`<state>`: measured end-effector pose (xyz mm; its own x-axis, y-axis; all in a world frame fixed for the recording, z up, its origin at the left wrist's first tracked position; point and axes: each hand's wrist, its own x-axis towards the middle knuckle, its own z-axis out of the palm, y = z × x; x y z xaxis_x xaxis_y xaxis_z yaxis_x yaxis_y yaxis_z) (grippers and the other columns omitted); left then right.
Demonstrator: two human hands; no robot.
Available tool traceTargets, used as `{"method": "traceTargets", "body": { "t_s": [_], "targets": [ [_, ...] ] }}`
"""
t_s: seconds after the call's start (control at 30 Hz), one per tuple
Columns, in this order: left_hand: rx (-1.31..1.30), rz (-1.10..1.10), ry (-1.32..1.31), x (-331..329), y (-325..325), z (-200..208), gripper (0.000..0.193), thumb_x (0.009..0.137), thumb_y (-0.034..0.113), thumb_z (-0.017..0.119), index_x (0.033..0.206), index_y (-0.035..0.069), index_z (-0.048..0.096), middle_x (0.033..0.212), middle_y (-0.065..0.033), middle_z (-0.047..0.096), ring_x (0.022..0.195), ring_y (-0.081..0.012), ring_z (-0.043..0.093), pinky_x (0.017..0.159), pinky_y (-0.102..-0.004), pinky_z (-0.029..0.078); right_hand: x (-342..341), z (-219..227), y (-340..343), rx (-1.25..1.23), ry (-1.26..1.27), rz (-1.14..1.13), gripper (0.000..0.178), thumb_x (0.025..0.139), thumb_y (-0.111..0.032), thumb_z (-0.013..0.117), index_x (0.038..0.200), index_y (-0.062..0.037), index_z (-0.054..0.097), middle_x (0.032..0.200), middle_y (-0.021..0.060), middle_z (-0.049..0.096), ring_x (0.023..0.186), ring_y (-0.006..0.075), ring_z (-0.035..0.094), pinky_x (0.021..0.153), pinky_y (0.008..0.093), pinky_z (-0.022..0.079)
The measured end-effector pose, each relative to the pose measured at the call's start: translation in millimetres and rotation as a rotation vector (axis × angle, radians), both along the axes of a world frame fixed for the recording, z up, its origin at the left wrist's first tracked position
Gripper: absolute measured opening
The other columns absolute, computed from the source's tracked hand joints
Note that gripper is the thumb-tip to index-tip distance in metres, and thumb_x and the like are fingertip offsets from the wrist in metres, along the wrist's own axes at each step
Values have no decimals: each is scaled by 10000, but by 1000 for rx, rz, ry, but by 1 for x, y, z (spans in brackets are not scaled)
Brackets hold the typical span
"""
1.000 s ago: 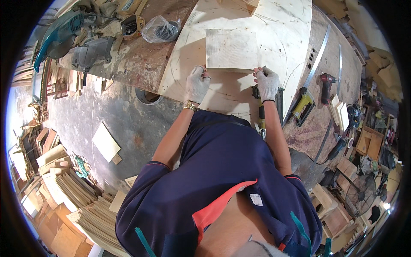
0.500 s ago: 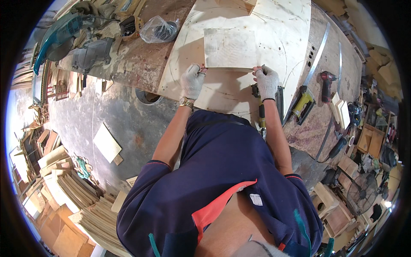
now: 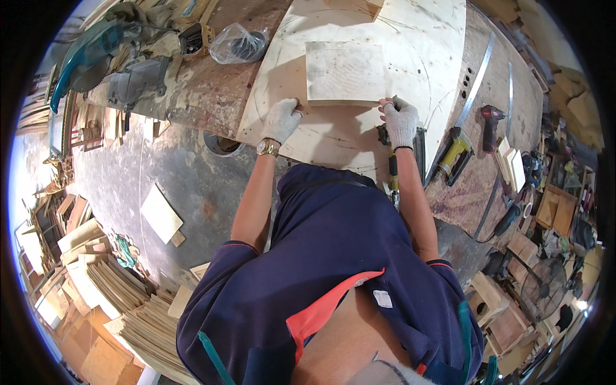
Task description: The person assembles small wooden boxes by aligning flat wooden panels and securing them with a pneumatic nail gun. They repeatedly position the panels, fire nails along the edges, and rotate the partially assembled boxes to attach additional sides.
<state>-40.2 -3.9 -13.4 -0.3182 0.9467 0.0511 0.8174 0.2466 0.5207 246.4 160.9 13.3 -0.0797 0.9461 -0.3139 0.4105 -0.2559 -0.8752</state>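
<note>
A pale, nearly square wooden panel [image 3: 344, 69] rests above the large light plywood sheet [image 3: 269, 83], casting a shadow. Its near edge shows as a thick strip; whether it is a box underneath is hidden. My left hand [image 3: 282, 120], in a white knit glove with a wristwatch below it, is just left of the panel's near corner, apart from it, its fingers curled closed with nothing visible in them. At the near right corner my right hand [image 3: 400, 120], gloved too, pinches the panel's edge. A yellow-and-black nail gun [image 3: 393, 163] lies partly under my right forearm.
A second yellow nail gun [image 3: 454, 156], a red-and-black drill [image 3: 491, 128] and a metal straightedge [image 3: 476, 80] lie to the right. On the left stand a teal circular saw [image 3: 90, 58] and a bag-wrapped dark coil [image 3: 240, 45]. Stacked boards [image 3: 141, 327] fill the lower left.
My left hand has let go of the panel's near left corner and moved slightly left and down. The panel's near edge now shows thicker. My right hand stays at its corner.
</note>
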Motion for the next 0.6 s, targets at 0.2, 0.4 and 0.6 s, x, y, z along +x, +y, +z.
{"method": "traceTargets", "body": {
  "t_s": [0.2, 0.4, 0.6],
  "targets": [
    [152, 490, -670, 29, 5, 9, 399, 998, 285, 779, 801, -32, 641, 670, -132, 601, 641, -150, 540, 629, -370, 467, 0, 7, 0, 5, -51, -2, 291, 927, -263, 806, 1018, 11, 840, 715, 54, 741, 618, 129, 685, 607, 319, 546],
    [2, 526, -456, 45, 12, 35, 397, 970, 284, 819, 756, -32, 710, 674, -56, 659, 640, -103, 614, 645, -318, 551, -4, 29, 6, -70, -267, 113, 323, 978, -272, 789, 997, 48, 833, 795, 100, 789, 735, 155, 796, 637, 300, 632],
    [166, 589, -568, 49, 18, 18, 401, 921, 234, 827, 721, -41, 615, 594, -128, 453, 591, -169, 371, 586, -395, 391, -6, 26, 4, -39, -248, 111, 290, 985, -225, 777, 982, 61, 827, 801, 110, 790, 732, 162, 800, 627, 304, 634]
  ]
}}
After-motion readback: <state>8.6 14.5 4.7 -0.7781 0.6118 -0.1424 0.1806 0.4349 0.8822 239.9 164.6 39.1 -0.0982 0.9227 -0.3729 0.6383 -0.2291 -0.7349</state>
